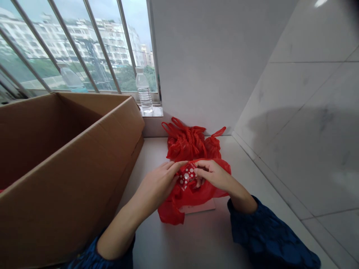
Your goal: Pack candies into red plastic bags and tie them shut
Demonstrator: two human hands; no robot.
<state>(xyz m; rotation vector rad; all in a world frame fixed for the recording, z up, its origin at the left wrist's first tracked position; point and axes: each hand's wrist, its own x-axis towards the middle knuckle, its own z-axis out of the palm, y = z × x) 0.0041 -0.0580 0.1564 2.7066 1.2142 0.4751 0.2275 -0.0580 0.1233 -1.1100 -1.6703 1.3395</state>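
A small red packet with white dots [186, 176] lies between my two hands, on a spread red plastic bag [207, 192]. My left hand [164, 179] is at its left side, thumb and fingers curled against the packet's edge. On the right side, my right hand [210, 175] pinches the packet's edge, with some fingertips bent beneath. Under the bag, a flat pale pinkish piece [199, 206] shows its front edge on the white table [207, 239]. Just behind are bunched red plastic bags [187, 144] with their handles up; their contents are hidden.
A large open cardboard box [84, 168] stands on the left. A clear plastic bottle [144, 93] is on the sill of the barred window, and another bottle [73, 79] leans behind the box. A grey wall [207, 67] is behind, a tiled wall [308, 149] on the right.
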